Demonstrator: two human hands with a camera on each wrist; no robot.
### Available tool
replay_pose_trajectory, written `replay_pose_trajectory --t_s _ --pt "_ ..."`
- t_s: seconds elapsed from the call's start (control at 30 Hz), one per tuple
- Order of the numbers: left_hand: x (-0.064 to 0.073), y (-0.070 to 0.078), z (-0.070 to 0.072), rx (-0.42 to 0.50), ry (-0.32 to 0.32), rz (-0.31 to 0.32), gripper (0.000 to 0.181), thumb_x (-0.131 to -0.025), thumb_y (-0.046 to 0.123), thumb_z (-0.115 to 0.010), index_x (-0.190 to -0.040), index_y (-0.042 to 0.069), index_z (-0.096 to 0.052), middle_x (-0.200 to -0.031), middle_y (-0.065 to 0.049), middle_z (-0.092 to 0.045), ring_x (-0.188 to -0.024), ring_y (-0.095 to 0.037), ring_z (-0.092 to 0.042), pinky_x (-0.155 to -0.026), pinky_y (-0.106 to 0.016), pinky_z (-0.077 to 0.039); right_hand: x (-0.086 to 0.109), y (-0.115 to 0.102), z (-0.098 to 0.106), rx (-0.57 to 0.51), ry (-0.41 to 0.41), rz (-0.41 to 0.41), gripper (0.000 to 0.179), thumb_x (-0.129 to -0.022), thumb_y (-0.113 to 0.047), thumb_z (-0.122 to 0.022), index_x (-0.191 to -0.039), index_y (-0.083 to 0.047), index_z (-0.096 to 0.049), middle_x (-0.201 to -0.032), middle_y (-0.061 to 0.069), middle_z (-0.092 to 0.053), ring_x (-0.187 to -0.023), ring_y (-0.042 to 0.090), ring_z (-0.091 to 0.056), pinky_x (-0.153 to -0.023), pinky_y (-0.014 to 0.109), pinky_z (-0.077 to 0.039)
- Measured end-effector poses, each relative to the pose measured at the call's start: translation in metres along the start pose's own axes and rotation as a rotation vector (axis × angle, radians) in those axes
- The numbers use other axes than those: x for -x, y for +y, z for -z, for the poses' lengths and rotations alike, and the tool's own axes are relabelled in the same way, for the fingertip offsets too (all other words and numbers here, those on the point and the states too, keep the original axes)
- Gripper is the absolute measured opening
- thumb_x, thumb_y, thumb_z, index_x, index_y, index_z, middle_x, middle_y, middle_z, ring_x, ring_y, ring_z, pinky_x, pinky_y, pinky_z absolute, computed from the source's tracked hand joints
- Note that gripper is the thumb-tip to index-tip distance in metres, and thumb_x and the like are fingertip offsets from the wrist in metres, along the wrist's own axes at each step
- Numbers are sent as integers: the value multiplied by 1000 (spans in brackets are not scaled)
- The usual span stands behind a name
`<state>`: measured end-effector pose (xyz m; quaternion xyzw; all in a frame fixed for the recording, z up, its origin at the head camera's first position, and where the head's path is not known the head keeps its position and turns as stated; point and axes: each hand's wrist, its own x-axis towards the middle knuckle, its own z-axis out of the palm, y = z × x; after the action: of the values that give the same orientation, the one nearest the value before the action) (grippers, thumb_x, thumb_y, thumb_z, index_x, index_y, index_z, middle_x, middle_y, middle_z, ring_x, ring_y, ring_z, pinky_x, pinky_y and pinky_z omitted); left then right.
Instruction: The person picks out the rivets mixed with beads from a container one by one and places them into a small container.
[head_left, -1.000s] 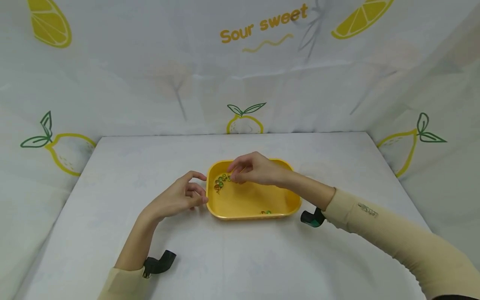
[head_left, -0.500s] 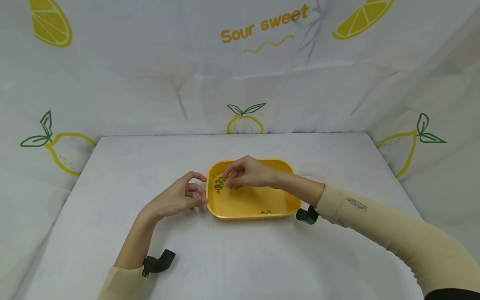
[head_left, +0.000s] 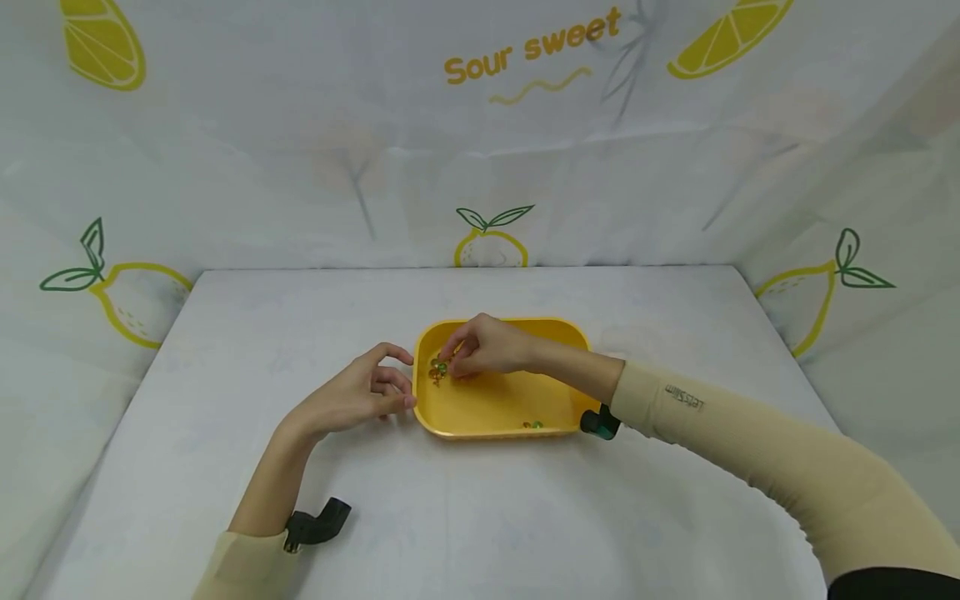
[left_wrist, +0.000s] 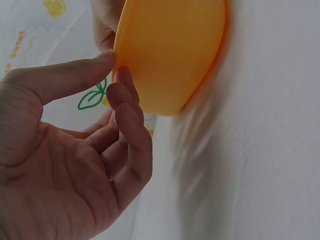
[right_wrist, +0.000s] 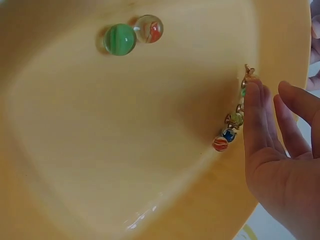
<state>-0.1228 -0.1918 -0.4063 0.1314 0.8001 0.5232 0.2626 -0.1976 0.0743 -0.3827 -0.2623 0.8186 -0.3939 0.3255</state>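
A yellow tray (head_left: 487, 412) with rounded corners sits on the white table. My left hand (head_left: 360, 392) is at its left side, thumb and fingertips touching the outside of its wall near the rim, as the left wrist view shows. My right hand (head_left: 487, 346) reaches down inside the tray at its left end, thumb and index tips a little apart. It is right beside a row of small marbles (right_wrist: 220, 144) with gold-coloured bits (right_wrist: 247, 70) among them. The hand partly hides this row. Two loose marbles, one green (right_wrist: 120, 39) and one clear with red (right_wrist: 150, 29), lie by the near wall.
A white cloth printed with lemons (head_left: 491, 247) hangs behind and at both sides of the white table (head_left: 480, 517). Each forearm wears a beige sleeve (head_left: 712, 425) and a black wrist mount, such as the left camera mount (head_left: 318, 525).
Inside the tray, my right hand has shifted left and slightly nearer, covering more of the marble row. My left hand stays at the tray's wall, and the two loose marbles have not moved.
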Motion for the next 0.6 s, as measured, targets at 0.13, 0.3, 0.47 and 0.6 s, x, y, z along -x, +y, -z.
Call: replay_pose_trajectory --t_s 0.13,0.3,0.47,0.6 --pt "0 0 -1 3 0 -2 60 -97 16 -80 -143 3 -44 -100 -8 -73 -82 -25 -66 -70 -30 -53 -4 1 -2 38 -14 1 23 -100 -3 -71 -122 3 -77 -106 15 -83 -86 13 -75 -84 24 -64" --pt "-1 0 -1 7 -1 -3 59 -97 15 -79 -142 2 -44 -99 -8 -72 -81 -24 -65 -69 -30 -53 -6 2 -4 82 -30 7 25 -99 -3 -73 -122 4 -77 -106 14 -84 -81 7 -71 -80 20 -61" --pt "-1 0 -1 6 -2 5 59 -97 16 -79 -142 2 -44 -100 -8 -72 -82 -24 -66 -69 -31 -54 -7 -1 -4 92 -47 -1 27 -99 -1 -73 -124 6 -76 -112 17 -83 -85 8 -73 -81 21 -62" --pt "0 0 -1 8 -2 12 59 -98 16 -79 -142 3 -44 -100 -8 -72 -82 -24 -66 -70 -30 -54 -7 -6 -4 88 -67 -18 28 -99 -1 -73 -125 6 -76 -120 19 -81 -85 9 -72 -81 21 -62"
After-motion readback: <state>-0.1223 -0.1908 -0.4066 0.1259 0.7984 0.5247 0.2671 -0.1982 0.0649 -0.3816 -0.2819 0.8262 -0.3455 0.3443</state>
